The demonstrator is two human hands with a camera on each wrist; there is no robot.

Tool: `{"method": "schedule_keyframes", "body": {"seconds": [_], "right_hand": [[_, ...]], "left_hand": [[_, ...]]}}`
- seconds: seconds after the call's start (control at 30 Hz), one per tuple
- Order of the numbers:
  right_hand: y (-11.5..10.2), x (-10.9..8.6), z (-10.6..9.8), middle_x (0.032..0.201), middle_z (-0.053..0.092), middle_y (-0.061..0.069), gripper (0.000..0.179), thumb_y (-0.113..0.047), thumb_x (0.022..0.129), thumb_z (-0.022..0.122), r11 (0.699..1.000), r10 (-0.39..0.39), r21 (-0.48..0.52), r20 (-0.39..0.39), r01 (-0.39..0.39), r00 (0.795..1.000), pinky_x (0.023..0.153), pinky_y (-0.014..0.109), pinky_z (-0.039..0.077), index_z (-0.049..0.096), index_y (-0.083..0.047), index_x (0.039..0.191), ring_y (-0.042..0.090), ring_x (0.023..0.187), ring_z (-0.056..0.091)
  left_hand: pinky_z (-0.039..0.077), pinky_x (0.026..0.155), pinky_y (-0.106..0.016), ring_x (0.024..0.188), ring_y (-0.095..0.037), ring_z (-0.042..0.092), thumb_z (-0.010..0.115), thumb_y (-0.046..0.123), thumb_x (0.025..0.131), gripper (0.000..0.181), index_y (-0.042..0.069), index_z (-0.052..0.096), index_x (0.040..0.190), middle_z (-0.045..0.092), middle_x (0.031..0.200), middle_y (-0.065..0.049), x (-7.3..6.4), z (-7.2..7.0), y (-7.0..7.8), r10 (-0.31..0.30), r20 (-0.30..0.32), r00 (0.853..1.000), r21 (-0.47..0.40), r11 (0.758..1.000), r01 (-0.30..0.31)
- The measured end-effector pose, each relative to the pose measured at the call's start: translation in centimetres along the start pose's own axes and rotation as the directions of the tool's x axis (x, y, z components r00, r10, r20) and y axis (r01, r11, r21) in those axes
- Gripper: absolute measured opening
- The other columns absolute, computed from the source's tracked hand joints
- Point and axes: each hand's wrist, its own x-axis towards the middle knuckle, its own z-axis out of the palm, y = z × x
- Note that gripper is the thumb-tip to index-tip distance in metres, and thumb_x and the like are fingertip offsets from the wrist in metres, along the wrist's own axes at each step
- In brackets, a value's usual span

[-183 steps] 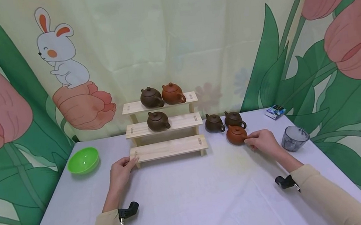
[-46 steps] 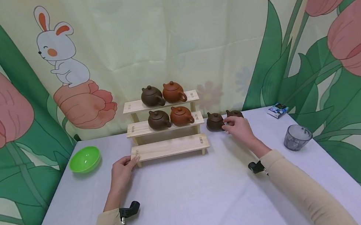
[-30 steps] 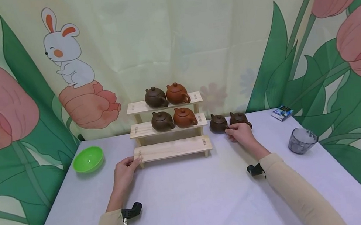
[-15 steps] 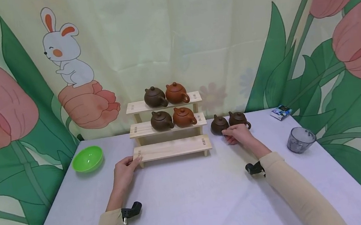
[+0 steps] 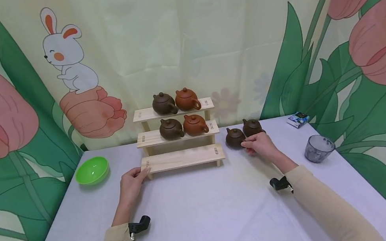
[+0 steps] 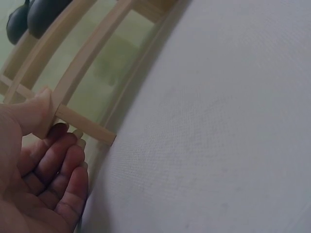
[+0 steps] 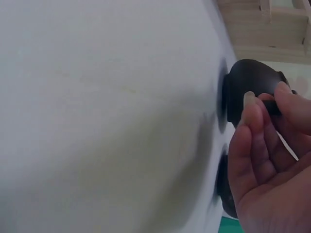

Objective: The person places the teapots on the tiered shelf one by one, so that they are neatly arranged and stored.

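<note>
Dark brown, the nearer teapot (image 5: 234, 139) has been drawn forward, out of line with its neighbouring teapot (image 5: 251, 127); the right hand (image 5: 262, 146) pinches its handle, though whether it has left the table (image 5: 203, 210) cannot be told; the left hand (image 5: 130, 186) grips the end of the wooden stand's (image 5: 183, 158) lowest tier; this pot's handling seems just begun.

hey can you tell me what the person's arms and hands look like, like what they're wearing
The left hand and right hand are gloveless. Plain beige long sleeves cover the forearms. At each cuff sits a small black camera with a shiny, metallic-looking piece.
</note>
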Motion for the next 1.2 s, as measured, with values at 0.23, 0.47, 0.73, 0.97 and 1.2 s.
{"method": "schedule_keyframes", "body": {"seconds": [0.23, 0.47, 0.73, 0.97, 1.2], "right_hand": [[-0.5, -1.1, -0.7, 0.075, 0.073, 0.007, 0.031, -0.019, 0.091, 0.072, 0.998, -0.011, -0.055, -0.038, 0.009, 0.999, 0.064, 0.022, 0.053, 0.071, 0.007, 0.108, 0.005, 0.063, 0.063], [-1.6, -2.1, -1.0, 0.09, 0.074, 0.02, 0.034, -0.022, 0.092, 0.072, 0.998, -0.013, -0.058, -0.043, 0.01, 0.999, 0.068, 0.023, 0.054, 0.072, 0.004, 0.112, 0.01, 0.069, 0.067], [-2.8, -3.4, -1.2, 0.088, 0.075, 0.018, 0.031, -0.022, 0.091, 0.073, 0.997, -0.039, -0.07, 0.015, 0.04, 0.999, 0.071, 0.024, 0.055, 0.073, 0.002, 0.111, 0.017, 0.075, 0.071], [-3.5, -4.4, -1.3, 0.076, 0.073, 0.005, 0.026, -0.02, 0.09, 0.074, 0.995, -0.071, -0.066, 0.06, 0.075, 0.996, 0.071, 0.028, 0.056, 0.075, 0.002, 0.103, 0.011, 0.069, 0.068], [-4.1, -5.2, -1.1, 0.074, 0.071, 0.005, 0.023, -0.02, 0.09, 0.073, 0.99, -0.094, -0.088, 0.14, 0.107, 0.986, 0.075, 0.04, 0.057, 0.076, -0.001, 0.102, 0.014, 0.07, 0.065]], "left_hand": [[0.046, 0.071, -0.025, 0.088, -0.019, 0.055, 0.068, 0.046, 0.092, 0.05, 0.005, 0.068, 0.121, 0.068, 0.097, -0.006, -0.1, 0.0, 0.2, -0.013, 0.013, 1.0, 0.002, 1.0, 0.013], [0.046, 0.072, -0.026, 0.092, -0.02, 0.055, 0.067, 0.046, 0.092, 0.051, 0.005, 0.067, 0.123, 0.068, 0.101, -0.007, -0.2, 0.0, 0.5, -0.034, 0.022, 0.999, 0.002, 0.999, 0.034], [0.046, 0.073, -0.026, 0.093, -0.02, 0.053, 0.067, 0.05, 0.091, 0.054, 0.007, 0.067, 0.123, 0.066, 0.104, -0.008, -0.2, 0.0, 0.5, -0.043, 0.022, 0.999, 0.004, 0.999, 0.043], [0.045, 0.072, -0.026, 0.091, -0.019, 0.052, 0.067, 0.05, 0.091, 0.055, 0.005, 0.067, 0.123, 0.066, 0.102, -0.007, -0.1, -0.1, 0.4, -0.036, 0.019, 0.999, 0.008, 0.999, 0.036], [0.044, 0.072, -0.026, 0.092, -0.019, 0.051, 0.066, 0.052, 0.091, 0.057, 0.006, 0.066, 0.124, 0.065, 0.102, -0.007, -0.1, -0.2, 0.3, -0.035, 0.025, 0.999, 0.006, 0.999, 0.035]]}}
